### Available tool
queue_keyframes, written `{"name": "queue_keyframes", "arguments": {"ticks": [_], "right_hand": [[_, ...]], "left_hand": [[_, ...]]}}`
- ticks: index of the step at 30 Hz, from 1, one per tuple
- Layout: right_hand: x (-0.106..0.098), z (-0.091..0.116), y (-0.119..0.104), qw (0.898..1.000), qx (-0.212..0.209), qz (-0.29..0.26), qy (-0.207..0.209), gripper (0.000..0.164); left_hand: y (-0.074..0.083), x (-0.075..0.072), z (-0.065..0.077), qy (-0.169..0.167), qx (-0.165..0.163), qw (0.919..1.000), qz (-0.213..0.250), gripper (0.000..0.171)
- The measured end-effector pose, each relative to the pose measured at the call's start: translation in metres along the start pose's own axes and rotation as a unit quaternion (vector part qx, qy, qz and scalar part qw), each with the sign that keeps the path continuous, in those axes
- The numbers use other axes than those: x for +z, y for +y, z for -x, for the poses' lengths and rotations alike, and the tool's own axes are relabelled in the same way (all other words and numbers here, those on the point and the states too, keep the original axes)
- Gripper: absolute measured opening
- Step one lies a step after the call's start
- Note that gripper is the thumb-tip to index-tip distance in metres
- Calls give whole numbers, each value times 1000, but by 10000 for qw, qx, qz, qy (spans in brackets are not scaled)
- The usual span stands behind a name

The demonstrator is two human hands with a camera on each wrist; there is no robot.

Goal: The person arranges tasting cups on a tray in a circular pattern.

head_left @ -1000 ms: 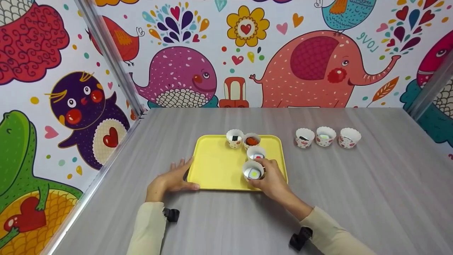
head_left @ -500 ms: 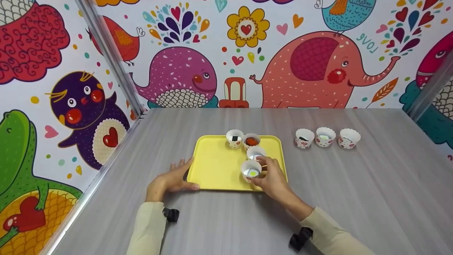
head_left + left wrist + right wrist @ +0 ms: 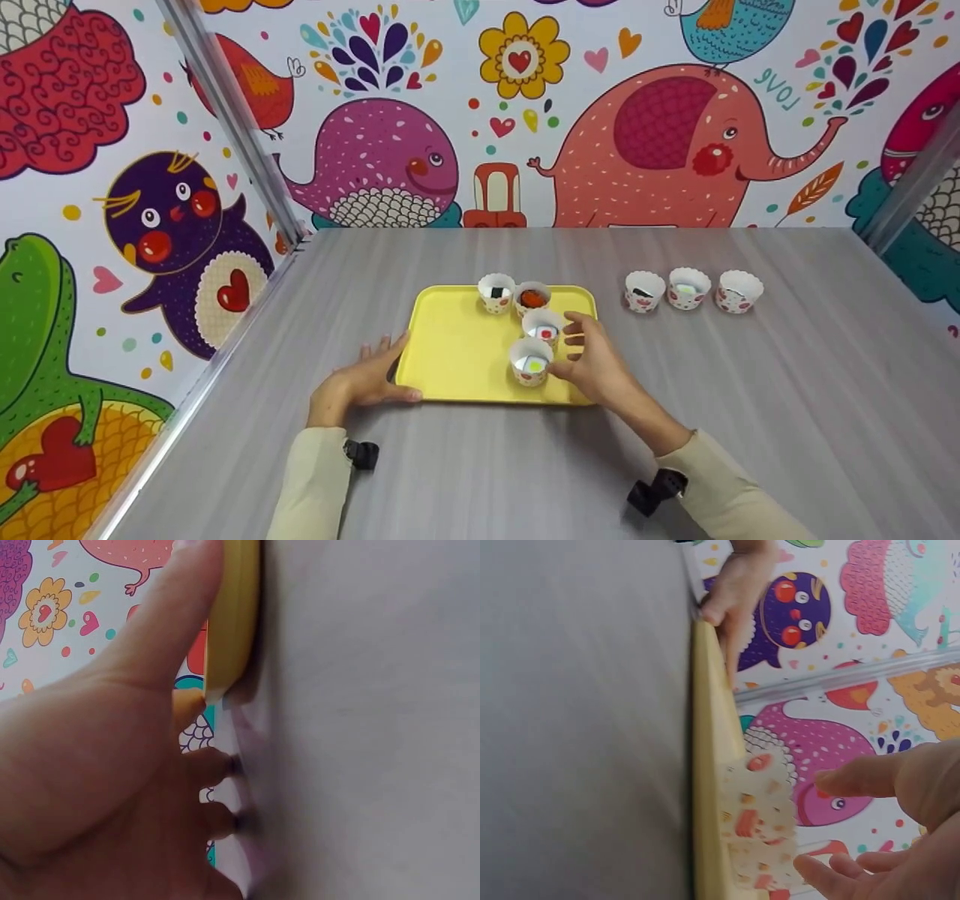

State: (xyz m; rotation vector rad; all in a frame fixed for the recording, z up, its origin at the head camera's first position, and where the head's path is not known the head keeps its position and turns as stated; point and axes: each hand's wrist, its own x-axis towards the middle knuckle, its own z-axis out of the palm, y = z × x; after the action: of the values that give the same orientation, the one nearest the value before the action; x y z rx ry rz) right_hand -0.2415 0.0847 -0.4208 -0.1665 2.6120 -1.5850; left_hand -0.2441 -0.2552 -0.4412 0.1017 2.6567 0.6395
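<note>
On the yellow tray (image 3: 454, 352) stand several white paper cups with scalloped rims and red prints. The nearest paper cup (image 3: 529, 375) holds a white piece with a yellow-green centre. Beside it, my right hand (image 3: 604, 369) has its fingers spread apart; in the right wrist view a gap shows between the fingers and the cup walls (image 3: 756, 802). Just behind is a cup (image 3: 531, 334) with a red-centred white piece. My left hand (image 3: 366, 381) touches the tray's left side near its front corner, thumb along the front edge, fingers outstretched.
Farther back on the tray are a cup (image 3: 532, 301) with orange-red filling and a cup (image 3: 495, 301) with a black-banded white piece. On the grey table (image 3: 480, 465), three more filled cups (image 3: 685, 292) stand in a row right of the tray. Patterned panels (image 3: 420, 150) border the table.
The nearest cup has shifted slightly left on the tray. My right hand has let go of it, opened its fingers and drawn back to the right. My left hand stays put.
</note>
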Motion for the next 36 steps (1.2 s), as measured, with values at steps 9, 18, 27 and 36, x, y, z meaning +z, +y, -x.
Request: {"name": "queue_keyframes", "arguments": {"ticks": [9,18,27,36], "right_hand": [[-23,2,5,9993,-213,236,213,54],[-43,-1,19,9947,-543,631,610,32],[-70,-13,39,9857,-1081,925,902,30],[-97,-23,61,9685,-1654,1012,1562,35]], "left_hand": [[-1,1,-2,-20,47,10000,-72,116],[-1,1,-2,9,133,9999,45,116],[-2,1,-1,-14,171,9998,109,116],[-1,1,0,18,154,9998,108,116]]}}
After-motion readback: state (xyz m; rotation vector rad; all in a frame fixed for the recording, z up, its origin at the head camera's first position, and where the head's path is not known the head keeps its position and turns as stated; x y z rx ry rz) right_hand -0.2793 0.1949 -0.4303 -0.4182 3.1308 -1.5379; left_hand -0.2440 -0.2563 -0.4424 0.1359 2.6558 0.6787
